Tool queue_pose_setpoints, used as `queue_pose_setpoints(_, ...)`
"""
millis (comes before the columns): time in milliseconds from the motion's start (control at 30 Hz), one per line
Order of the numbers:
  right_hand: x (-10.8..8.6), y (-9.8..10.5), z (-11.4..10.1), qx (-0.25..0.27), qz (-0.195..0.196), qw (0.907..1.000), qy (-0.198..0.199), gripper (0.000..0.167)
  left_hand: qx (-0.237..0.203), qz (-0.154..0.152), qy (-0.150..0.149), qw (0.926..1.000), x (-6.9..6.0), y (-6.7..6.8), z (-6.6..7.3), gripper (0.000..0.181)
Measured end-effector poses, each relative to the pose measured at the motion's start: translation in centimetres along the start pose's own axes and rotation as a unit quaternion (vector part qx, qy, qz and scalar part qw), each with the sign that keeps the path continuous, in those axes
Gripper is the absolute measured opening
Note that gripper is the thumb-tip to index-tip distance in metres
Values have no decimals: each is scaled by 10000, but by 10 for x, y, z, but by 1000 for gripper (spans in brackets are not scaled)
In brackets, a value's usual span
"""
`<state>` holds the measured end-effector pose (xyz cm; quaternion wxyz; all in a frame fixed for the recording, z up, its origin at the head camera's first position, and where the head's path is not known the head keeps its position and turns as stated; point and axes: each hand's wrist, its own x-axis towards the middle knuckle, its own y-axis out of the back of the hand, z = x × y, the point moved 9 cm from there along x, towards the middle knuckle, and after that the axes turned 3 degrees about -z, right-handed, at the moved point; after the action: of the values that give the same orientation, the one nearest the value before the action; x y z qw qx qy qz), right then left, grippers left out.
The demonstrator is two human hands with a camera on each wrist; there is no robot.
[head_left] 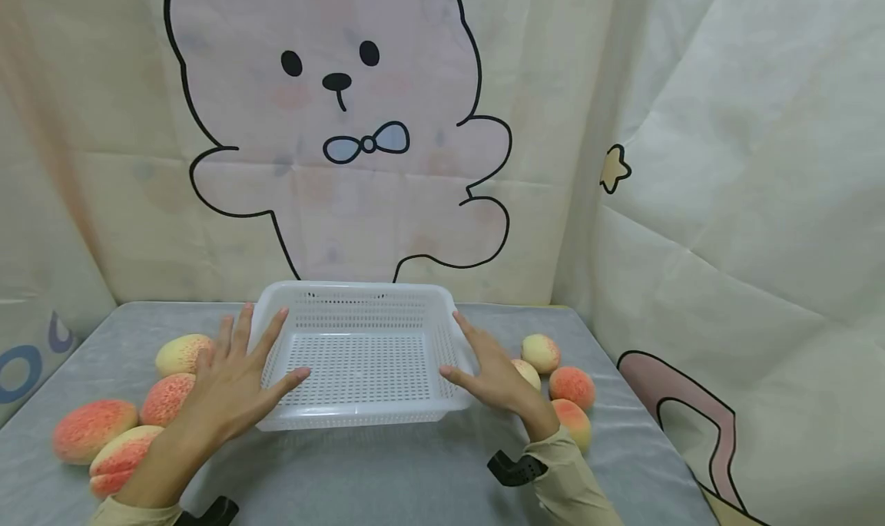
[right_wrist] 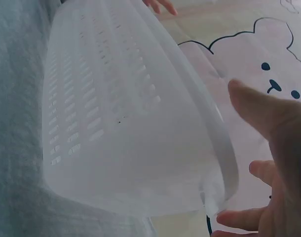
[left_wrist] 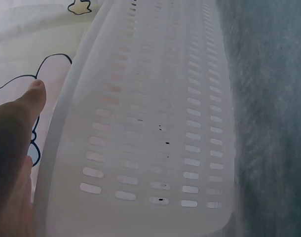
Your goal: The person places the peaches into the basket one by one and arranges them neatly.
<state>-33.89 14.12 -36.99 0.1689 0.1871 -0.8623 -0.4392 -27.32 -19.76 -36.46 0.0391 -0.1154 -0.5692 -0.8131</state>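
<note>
A white perforated plastic basket [head_left: 359,417] sits on the grey cloth, nothing in it. At its left side my left hand [head_left: 231,388] has its fingers spread and straight, the thumb over the near left corner. My right hand [head_left: 491,368] is at the right side, fingers extended, thumb toward the inside. The left wrist view shows the basket's wall [left_wrist: 155,148] with the left hand [left_wrist: 15,143] beside the rim. In the right wrist view the right hand [right_wrist: 274,143] has its fingertips close to the rim of the basket [right_wrist: 140,163]; whether they touch is unclear.
Several peaches lie left of the basket, one [head_left: 95,431] outermost, partly behind my left forearm. More peaches, one of them orange-red [head_left: 572,388], lie beyond my right wrist. A cloth printed with a bear [head_left: 332,226] hangs behind the table [head_left: 359,480].
</note>
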Motion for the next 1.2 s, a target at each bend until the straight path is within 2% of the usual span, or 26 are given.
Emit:
queue_pose_setpoints(133,3,0,8,572,2,9983,-88,85,-117,127,-137,9998,2,5,3,96)
queue_pose_setpoints(233,4,-1,15,807,-3,9966,-188,75,-190,227,-203,9994,3,8,3,98)
queue_pose_setpoints(333,7,-5,19,1129,-186,9934,-56,67,-231,327,-213,9990,5,13,2,97)
queue_pose_setpoints(400,8,-8,21,1505,-358,9879,61,63,-298,400,-202,9985,5,16,0,96)
queue_pose_setpoints(500,9,-13,24,2141,-659,9744,176,58,-502,484,-156,9974,4,21,-3,92)
queue_pose_setpoints(600,9,-16,28,2561,-869,9626,169,56,-715,543,-153,9958,4,24,-6,89)
queue_pose_setpoints(767,8,-16,32,2859,-977,9531,191,57,-913,522,-223,9942,6,25,-6,83)
queue_pose_setpoints(1000,9,-16,32,3015,-1018,9473,361,58,-1249,397,-243,9911,7,26,-10,78)
queue_pose_setpoints(1200,9,-17,31,3060,-1077,9451,408,59,-1260,338,-294,9910,3,24,-12,76)
